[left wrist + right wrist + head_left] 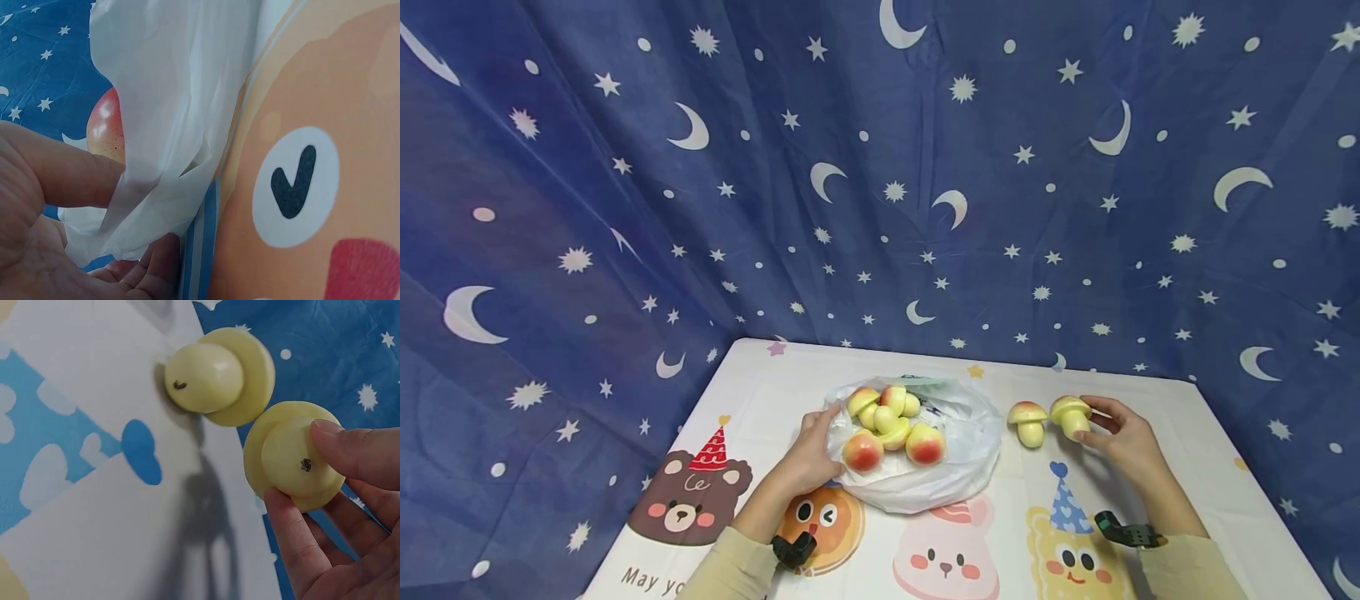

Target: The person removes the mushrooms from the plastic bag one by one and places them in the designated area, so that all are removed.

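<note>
Sleeves [730,567] were closest, poking in along the bottom edge. Way at the back hung a starry curtain [925,167], with the white, cartoon-printed desk [1240,508] in front of it. Biggest thing sitting on that desk was a crinkly white bag [973,454], spread around a little heap of yellow and red pieces [925,446].

Then the hands. Left hand [808,452] was at the bag's left side, pinching the thin plastic between thumb and fingers. Right hand [1123,433] was narrowed around a mushroom [1070,414], thumb and fingers on the stem, well over to the right of the bag.

So my read: the step in hand was shifting mushrooms one by one, with the bag steadied on the other side. Couldn't tell if this one was being set down or picked up, or if it touched the desk. Either way, I'd say the next move called for a light grip and a bit of care not to knock the second mushroom [1028,423], which lay on the desk just beside it, on the bag side.

As for looks: smooth and a bit shiny, pale yellow stem, yellow cap blushing red on top, and a tiny dark spot on the end of the stem.
</note>
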`<state>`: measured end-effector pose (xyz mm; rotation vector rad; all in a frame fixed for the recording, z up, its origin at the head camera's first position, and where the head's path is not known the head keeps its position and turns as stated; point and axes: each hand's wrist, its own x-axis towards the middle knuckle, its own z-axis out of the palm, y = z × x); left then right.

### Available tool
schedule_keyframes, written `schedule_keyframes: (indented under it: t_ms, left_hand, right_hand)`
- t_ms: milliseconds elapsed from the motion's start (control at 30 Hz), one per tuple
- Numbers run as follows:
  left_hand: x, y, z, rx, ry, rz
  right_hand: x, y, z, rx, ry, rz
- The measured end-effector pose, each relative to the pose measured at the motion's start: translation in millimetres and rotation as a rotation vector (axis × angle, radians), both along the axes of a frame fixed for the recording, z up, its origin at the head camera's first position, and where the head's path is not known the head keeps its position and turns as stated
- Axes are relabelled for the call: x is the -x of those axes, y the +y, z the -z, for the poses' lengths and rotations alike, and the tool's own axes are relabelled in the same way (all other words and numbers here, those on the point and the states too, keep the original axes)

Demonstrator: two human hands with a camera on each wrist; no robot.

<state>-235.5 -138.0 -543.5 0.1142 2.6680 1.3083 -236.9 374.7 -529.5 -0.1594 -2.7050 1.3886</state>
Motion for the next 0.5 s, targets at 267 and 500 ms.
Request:
schedule_keyframes:
  t_ms: [267,500]
  left_hand:
    - [-1.6,0,1.7,-0.003,0.003,-0.004]
    - [-0.9,-1,1.7,-0.001,0.014,0.001]
  right_hand:
    - [4.9,-2,13.8,-0.029,-0.054,0.012]
    - [7.0,-7,18.7,0.006,-0.085,0.036]
